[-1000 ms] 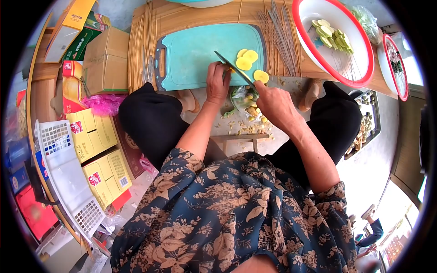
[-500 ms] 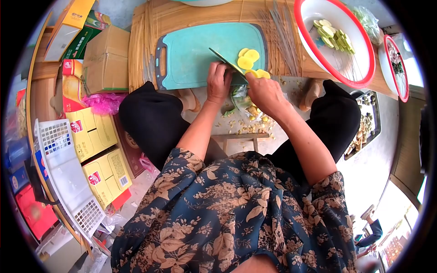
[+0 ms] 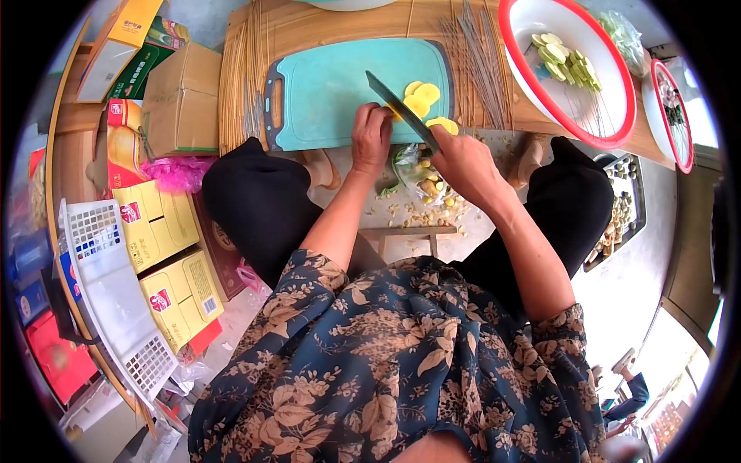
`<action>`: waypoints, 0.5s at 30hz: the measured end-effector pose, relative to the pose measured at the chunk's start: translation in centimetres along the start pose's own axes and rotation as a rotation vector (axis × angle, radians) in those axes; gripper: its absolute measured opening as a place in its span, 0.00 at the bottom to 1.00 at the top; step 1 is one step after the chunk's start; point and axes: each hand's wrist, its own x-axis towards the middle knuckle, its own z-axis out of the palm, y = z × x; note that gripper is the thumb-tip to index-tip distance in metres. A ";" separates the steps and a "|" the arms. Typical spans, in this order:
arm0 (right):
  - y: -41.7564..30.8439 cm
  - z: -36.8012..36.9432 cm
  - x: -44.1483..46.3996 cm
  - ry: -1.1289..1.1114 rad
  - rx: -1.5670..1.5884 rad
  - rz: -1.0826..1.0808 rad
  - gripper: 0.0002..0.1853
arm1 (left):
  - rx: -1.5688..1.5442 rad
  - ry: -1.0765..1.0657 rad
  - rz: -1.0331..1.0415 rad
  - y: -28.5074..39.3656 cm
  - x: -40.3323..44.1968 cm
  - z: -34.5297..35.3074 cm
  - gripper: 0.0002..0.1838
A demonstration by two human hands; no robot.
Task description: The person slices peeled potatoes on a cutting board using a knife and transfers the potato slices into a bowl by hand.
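My right hand (image 3: 467,160) grips the handle of a kitchen knife (image 3: 401,106), its dark blade slanting up and left over the turquoise cutting board (image 3: 332,85). Close to the blade's left side, my left hand (image 3: 372,140) has its fingers curled round a yellow potato (image 3: 397,114), mostly hidden by the fingers and the knife. Several round yellow potato slices (image 3: 422,99) lie on the board to the right of the blade. More slices (image 3: 443,125) rest near the board's front edge, beside my right hand.
Thin skewers (image 3: 482,65) lie on the wooden table right of the board. A red-rimmed basin (image 3: 629,116) holds sliced green vegetables. Under the table, a plastic bag (image 3: 417,170) sits among scattered peelings. A cardboard box (image 3: 181,100) stands at the left; a tray (image 3: 639,193) lies on the floor.
The knife has lifted and shifted right and up, with its blade now showing more. My right hand has moved slightly right and down; my left hand stays almost in place.
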 end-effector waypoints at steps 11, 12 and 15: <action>0.4 0.2 -1.1 0.012 -0.030 -0.017 0.07 | -0.023 0.015 -0.017 0.2 0.0 0.0 0.10; 0.4 0.2 -1.0 0.006 -0.027 -0.013 0.07 | -0.024 0.014 -0.017 0.2 0.0 0.0 0.10; 0.4 0.1 -1.0 -0.003 -0.027 -0.012 0.07 | -0.025 0.020 -0.004 0.2 0.0 0.0 0.10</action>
